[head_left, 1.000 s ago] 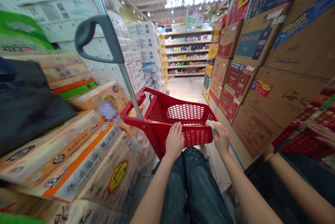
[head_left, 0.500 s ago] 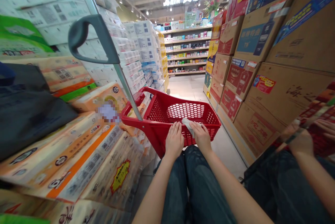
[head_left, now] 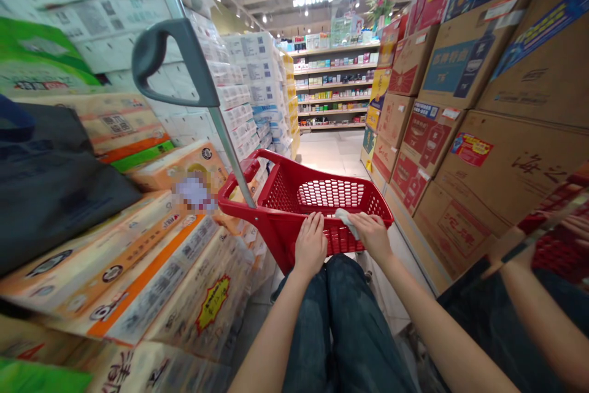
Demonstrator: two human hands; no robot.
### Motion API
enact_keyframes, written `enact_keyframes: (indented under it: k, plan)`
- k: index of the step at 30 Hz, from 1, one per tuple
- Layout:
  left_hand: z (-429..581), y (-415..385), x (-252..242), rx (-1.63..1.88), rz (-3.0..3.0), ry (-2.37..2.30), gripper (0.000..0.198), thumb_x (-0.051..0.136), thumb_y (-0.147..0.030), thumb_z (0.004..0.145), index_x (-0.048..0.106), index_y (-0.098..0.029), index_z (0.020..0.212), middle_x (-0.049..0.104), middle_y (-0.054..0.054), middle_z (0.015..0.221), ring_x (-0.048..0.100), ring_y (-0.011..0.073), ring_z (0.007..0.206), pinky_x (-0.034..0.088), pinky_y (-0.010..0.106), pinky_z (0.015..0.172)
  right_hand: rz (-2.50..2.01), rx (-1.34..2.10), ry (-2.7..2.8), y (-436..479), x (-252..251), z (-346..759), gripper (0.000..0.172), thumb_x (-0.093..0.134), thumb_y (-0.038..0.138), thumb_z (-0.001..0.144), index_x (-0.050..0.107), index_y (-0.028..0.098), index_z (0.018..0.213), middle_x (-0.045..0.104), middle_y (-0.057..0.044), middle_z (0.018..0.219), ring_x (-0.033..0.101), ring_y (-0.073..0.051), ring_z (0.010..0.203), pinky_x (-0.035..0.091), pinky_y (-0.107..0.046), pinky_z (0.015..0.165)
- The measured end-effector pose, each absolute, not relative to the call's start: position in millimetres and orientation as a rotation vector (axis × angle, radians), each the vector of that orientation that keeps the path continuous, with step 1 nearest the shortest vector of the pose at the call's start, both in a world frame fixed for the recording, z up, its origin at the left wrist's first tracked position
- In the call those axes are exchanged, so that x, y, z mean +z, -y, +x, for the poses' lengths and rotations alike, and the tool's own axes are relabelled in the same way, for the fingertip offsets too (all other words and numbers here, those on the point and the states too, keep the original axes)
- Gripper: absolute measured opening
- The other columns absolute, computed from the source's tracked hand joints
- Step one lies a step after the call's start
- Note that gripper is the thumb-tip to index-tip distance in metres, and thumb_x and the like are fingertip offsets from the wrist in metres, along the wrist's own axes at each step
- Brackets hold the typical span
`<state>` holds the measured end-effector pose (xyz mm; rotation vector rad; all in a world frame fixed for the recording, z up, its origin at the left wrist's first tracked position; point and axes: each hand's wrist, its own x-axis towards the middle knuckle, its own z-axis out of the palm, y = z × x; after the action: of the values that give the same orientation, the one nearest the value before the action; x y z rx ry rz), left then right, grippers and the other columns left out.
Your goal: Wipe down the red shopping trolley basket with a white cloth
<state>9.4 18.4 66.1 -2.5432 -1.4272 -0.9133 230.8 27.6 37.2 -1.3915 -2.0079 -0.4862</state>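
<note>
A red plastic shopping basket [head_left: 285,215] on wheels, with a long metal pole and grey handle [head_left: 177,65], stands in front of my knees. My left hand [head_left: 313,243] grips its near rim, fingers bent over the edge and thumb hidden. Farther right along the same rim, my right hand [head_left: 372,235] is closed on a pale cloth [head_left: 346,221] and presses it against the rim. Part of the cloth sticks out left of my fingers, over the basket's inside.
Packs of tissue paper [head_left: 151,270] are piled on the left, with a dark bag [head_left: 59,178] on them. Stacked cardboard boxes [head_left: 510,184] line the right, beside a reflective surface [head_left: 519,319]. Shelves of small goods [head_left: 335,83] stand beyond the aisle floor [head_left: 329,148].
My right hand has slid to the right along the rim with the cloth. The left hand keeps its place on the rim. The whole view has shifted slightly.
</note>
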Motion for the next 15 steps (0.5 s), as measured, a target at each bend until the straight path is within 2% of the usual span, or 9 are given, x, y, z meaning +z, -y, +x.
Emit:
enact_keyframes:
  k: [6, 11, 15]
  plan:
    - [7.2, -18.7, 66.4, -0.887, -2.508, 1.428, 0.051, 0.038, -0.013, 0.089, 0.043, -0.009, 0.14, 0.046, 0.011, 0.147, 0.034, 0.0225, 0.141, 0.031, 0.043, 0.118, -1.307, -0.438, 2.011, -39.4, 46.5, 161.7, 0.035, 0.042, 0.018, 0.097, 0.059, 0.023, 0.127, 0.068, -0.007, 0.121, 0.062, -0.019, 0.109, 0.036, -0.036, 0.091]
    - [2.1, -19.1, 68.2, -0.853, -2.53, 1.435, 0.051, 0.039, -0.013, 0.089, 0.044, -0.012, 0.14, 0.046, 0.009, 0.147, 0.035, 0.0221, 0.141, 0.031, 0.044, 0.117, -1.295, -0.478, 2.066, -32.3, 36.6, 214.5, 0.039, 0.04, 0.016, 0.097, 0.054, 0.025, 0.132, 0.067, -0.005, 0.124, 0.061, -0.018, 0.113, 0.036, -0.034, 0.091]
    - [2.0, -19.2, 69.5, -0.866, -2.553, 1.44, 0.05, 0.039, -0.013, 0.089, 0.045, -0.012, 0.139, 0.046, 0.008, 0.147, 0.035, 0.0215, 0.141, 0.03, 0.043, 0.118, -1.407, -0.52, 2.006, -24.6, 22.1, 278.2, 0.041, 0.04, 0.013, 0.095, 0.056, 0.023, 0.131, 0.068, -0.006, 0.122, 0.063, -0.018, 0.11, 0.038, -0.034, 0.09]
